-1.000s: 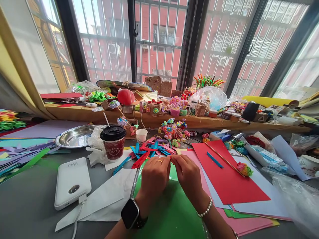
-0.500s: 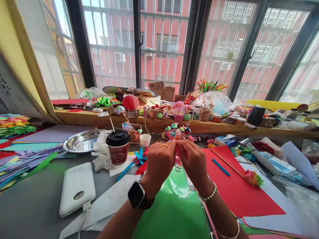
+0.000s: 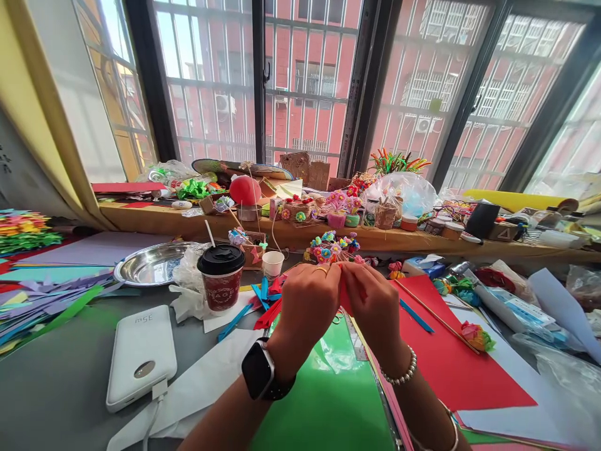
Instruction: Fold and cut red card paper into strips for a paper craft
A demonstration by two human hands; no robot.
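Side by side above the green glossy sheet point(image 3: 328, 394), both hands meet at their fingertips. My left hand point(image 3: 310, 300), with a ring and a watch, is closed in a pinch on a piece of red paper point(image 3: 345, 299). My right hand point(image 3: 375, 304), wearing a beaded bracelet, pinches the same paper from the other side. Most of that paper is hidden behind the fingers. Just below the hands, the handles of a pair of scissors point(image 3: 337, 317) show. A bunch of small colourful flowers point(image 3: 331, 246) stands right behind the fingertips.
To the left are a lidded cup point(image 3: 220, 282) with a straw, a metal basin point(image 3: 141, 266) and a white power bank point(image 3: 142, 357). On the right, a stick with a paper flower point(image 3: 476, 336) lies on red paper point(image 3: 460, 369). Crafts crowd the window ledge point(image 3: 197, 224).
Both hands have shifted slightly to the right, still pinched together. More of the red paper shows between them now. The camera view has moved a little.
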